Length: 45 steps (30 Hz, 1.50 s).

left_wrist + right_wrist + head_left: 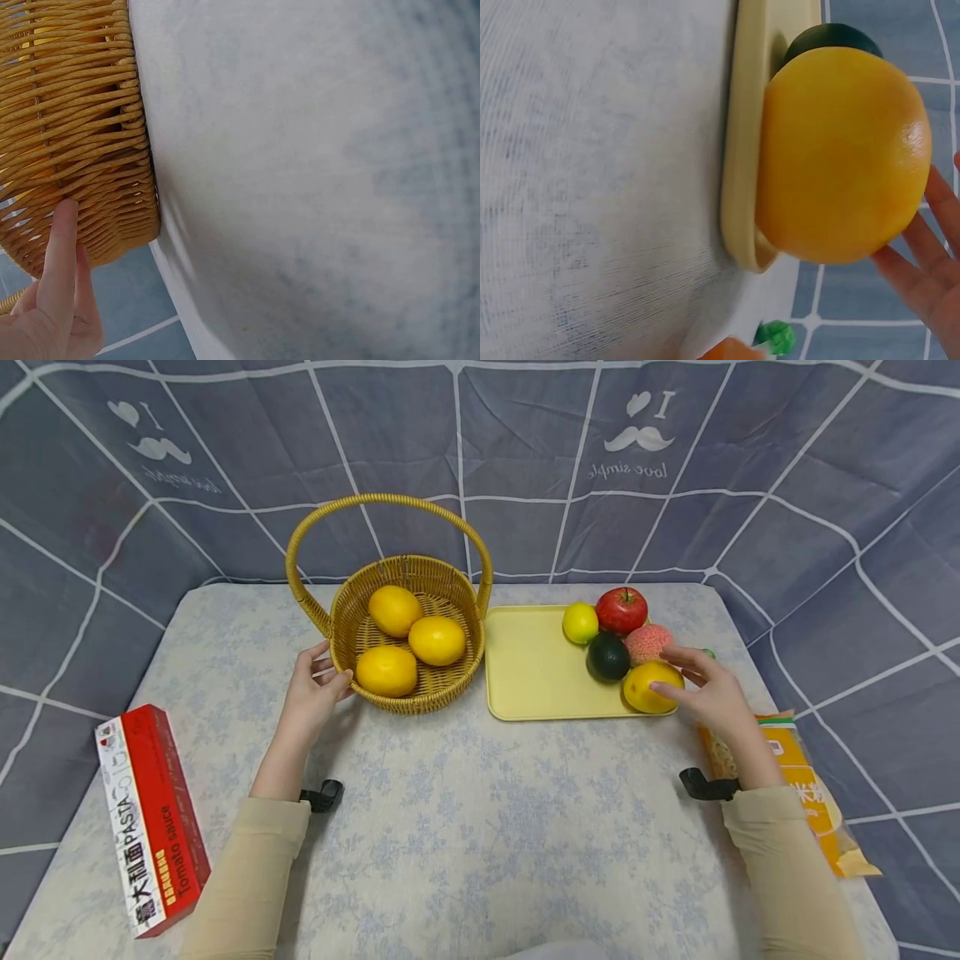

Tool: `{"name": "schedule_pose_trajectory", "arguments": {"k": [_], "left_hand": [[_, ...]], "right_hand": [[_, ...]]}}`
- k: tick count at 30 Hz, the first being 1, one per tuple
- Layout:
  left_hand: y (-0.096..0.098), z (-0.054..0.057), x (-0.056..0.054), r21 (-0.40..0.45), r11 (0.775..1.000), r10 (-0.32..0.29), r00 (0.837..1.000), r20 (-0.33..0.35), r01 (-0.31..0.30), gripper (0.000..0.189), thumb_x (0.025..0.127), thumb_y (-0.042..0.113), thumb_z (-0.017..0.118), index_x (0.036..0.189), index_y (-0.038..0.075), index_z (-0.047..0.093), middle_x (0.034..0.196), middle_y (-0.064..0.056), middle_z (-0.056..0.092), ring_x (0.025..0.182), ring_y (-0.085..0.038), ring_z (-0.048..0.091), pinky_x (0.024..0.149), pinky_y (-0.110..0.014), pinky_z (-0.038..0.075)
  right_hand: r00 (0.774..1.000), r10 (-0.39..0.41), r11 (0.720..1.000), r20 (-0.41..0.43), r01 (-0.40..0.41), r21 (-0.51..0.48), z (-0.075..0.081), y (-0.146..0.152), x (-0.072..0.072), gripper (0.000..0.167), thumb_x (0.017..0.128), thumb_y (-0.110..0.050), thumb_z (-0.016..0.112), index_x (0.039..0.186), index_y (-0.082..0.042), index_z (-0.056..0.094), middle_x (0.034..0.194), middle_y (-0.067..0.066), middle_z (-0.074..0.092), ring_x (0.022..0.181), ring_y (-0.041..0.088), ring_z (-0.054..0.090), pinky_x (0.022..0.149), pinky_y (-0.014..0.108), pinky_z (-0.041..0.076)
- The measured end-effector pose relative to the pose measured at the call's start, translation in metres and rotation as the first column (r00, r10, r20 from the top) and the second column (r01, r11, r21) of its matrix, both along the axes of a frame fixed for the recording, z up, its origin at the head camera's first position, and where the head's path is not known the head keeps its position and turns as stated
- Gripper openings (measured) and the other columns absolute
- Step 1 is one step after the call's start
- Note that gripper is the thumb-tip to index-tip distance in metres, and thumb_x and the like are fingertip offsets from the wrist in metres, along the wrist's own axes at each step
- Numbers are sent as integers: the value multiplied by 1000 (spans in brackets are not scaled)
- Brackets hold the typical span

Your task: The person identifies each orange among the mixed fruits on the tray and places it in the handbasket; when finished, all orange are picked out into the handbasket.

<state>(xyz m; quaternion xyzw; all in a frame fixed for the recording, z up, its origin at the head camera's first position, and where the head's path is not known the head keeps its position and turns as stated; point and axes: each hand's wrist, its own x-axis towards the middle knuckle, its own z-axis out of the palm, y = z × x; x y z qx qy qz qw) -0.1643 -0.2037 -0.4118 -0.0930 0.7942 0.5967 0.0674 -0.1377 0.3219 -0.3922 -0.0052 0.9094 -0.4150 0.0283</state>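
My left hand (313, 687) is at the near left side of a wicker basket (480, 670), its thumb at the rim. In the left wrist view a straight finger (58, 262) touches the woven wall. Three yellow-orange oval fruits (395, 610) lie inside. My right hand (708, 695) spreads around the right side of another yellow-orange fruit (643, 685), which sits at the near right corner of a pale yellow tray (525, 672). In the right wrist view its fingertips are at the edge of that fruit (844, 157); the thumb is hidden there.
On the tray also lie a dark green avocado-like fruit (607, 657), a pink bumpy fruit (647, 643), a red apple (622, 610) and a yellow-green fruit (581, 623). A red pasta box (161, 810) lies at left, an orange food packet (806, 793) at right under my forearm.
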Motion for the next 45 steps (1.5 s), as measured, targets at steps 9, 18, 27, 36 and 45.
{"name": "schedule_pose_trajectory", "arguments": {"k": [9, 18, 27, 36, 45], "left_hand": [[1, 1, 1, -10, 1000, 10, 1000, -3, -10, 68, 102, 17, 50, 158, 13, 12, 150, -22, 28, 135, -33, 43, 102, -42, 52], [2, 1, 0, -15, 999, 28, 1000, 2, -28, 68, 102, 16, 50, 158, 13, 12, 150, -22, 29, 135, -33, 44, 103, -42, 52], [0, 1, 0, -9, 1000, 17, 1000, -4, -17, 68, 103, 16, 50, 158, 13, 11, 149, -22, 28, 135, -33, 43, 103, -42, 52], [1, 1, 0, -4, 1000, 18, 1000, 7, -18, 70, 102, 16, 50, 159, 15, 10, 152, -22, 27, 137, -33, 42, 103, -44, 52], [3, 2, 0, -4, 1000, 14, 1000, -1, -14, 69, 102, 16, 50, 159, 14, 10, 151, -23, 27, 136, -33, 42, 102, -42, 52]], "right_hand": [[998, 42, 991, 41, -46, 128, -9, 0, -5, 78, 88, -30, 76, 148, 3, 38, 148, 27, 40, 136, 45, 35, 113, 65, 33], [997, 65, 978, 39, -71, 198, -17, 0, -7, 84, 82, -23, 81, 147, 5, 35, 146, 31, 34, 132, 48, 34, 111, 69, 31], [996, 89, 969, -14, -83, 232, -21, -2, -7, 82, 78, -14, 83, 143, 6, 38, 143, 31, 37, 128, 48, 36, 109, 68, 32], [996, 69, 966, -54, -54, 253, -23, -3, -5, 79, 75, -17, 86, 139, 3, 44, 139, 26, 44, 123, 43, 42, 108, 66, 36], [999, 39, 976, -24, -33, 215, -5, -13, 0, 85, 77, -30, 85, 141, 4, 40, 140, 26, 44, 120, 43, 45, 104, 63, 42]]}}
